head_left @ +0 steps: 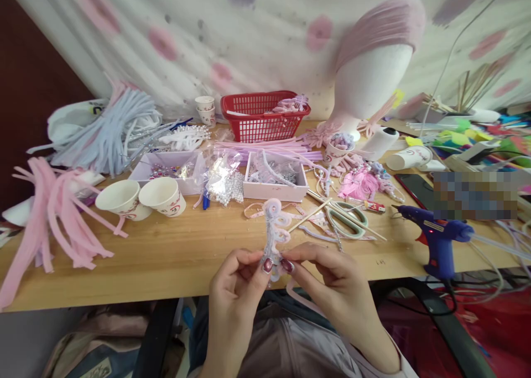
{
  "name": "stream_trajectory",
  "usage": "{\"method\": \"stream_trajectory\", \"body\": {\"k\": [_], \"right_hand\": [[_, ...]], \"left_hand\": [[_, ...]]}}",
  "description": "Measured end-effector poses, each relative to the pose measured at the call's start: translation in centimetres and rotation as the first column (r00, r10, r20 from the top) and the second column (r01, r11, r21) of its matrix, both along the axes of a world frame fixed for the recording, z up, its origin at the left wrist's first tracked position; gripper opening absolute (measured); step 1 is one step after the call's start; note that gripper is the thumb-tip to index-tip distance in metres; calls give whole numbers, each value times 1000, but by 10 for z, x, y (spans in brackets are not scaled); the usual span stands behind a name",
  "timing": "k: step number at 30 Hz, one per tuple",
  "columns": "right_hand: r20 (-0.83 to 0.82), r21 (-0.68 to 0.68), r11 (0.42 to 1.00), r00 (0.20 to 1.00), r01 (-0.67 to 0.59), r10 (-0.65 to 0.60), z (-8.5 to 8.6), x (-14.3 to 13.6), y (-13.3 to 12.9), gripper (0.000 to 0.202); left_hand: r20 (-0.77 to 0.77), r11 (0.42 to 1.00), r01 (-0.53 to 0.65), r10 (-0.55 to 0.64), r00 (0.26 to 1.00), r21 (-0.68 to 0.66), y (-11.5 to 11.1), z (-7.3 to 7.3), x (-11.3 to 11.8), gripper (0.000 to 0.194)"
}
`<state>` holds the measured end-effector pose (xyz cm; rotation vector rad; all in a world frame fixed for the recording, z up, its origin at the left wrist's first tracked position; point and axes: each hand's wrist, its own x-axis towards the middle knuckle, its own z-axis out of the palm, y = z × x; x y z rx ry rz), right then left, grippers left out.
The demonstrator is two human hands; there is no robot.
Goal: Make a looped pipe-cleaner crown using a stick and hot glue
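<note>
A pipe cleaner ornament (274, 229) in pale pink and lilac, with a row of curled loops along its right side, stands upright between my hands. My left hand (238, 289) pinches its lower left side between thumb and fingers. On the lower right, my right hand (332, 284) grips it the same way, thumb toward me. A loose pink pipe cleaner (305, 300) trails below, partly hidden by the right hand. Just beyond the ornament lie a measuring tape (253, 209), green-handled scissors (352, 220) and wooden sticks (311, 215).
A blue glue gun (440, 237) with a lit red light stands at the right edge. Paper cups (161, 195), a white box (276, 190), a red basket (265, 118) and a white head form (369, 79) stand behind. Pink pipe cleaners (62, 218) overhang the table's left front.
</note>
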<state>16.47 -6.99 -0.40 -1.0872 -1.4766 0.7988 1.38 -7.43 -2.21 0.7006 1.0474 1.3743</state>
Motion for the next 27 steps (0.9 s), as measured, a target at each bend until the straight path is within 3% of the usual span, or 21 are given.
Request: {"method": "stream_trajectory", "body": {"k": [13, 18, 27], "right_hand": [[-68, -109, 994, 998, -24, 16, -2, -3, -5, 23], [-80, -105, 994, 997, -3, -5, 3, -3, -4, 6], [-26, -51, 999, 1000, 9, -10, 4, -4, -5, 12]], "left_hand": [[42, 993, -108, 110, 993, -47, -2, 3, 11, 28], [84, 996, -68, 73, 994, -53, -1, 4, 10, 25], [132, 999, -46, 49, 990, -24, -1, 10, 15, 21]]}}
